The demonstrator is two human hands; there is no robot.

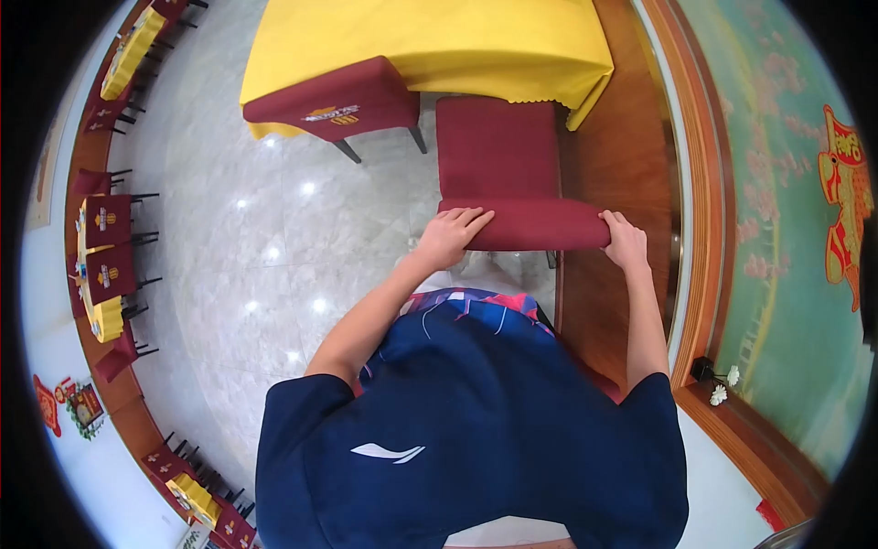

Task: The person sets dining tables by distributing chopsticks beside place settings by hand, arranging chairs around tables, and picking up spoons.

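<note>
Directly in front of me is a maroon fabric-covered chair (pixel 501 146), its seat facing the yellow-draped table (pixel 412 41). My left hand (pixel 451 234) grips the top of the backrest near its left end, fingers laid over the upper edge. At the opposite end, my right hand (pixel 626 242) is closed around the backrest's right corner. The thumbs are mostly hidden. The chair's front edge reaches up to the hanging tablecloth.
Another maroon chair (pixel 334 99) with a printed back stands at the table's left side. Grey glossy tiles (pixel 265 238) cover the floor. Brown wood panelling (pixel 622 146) and a green mural wall (pixel 768 183) run along the right. More tables and chairs (pixel 110 247) line the left wall.
</note>
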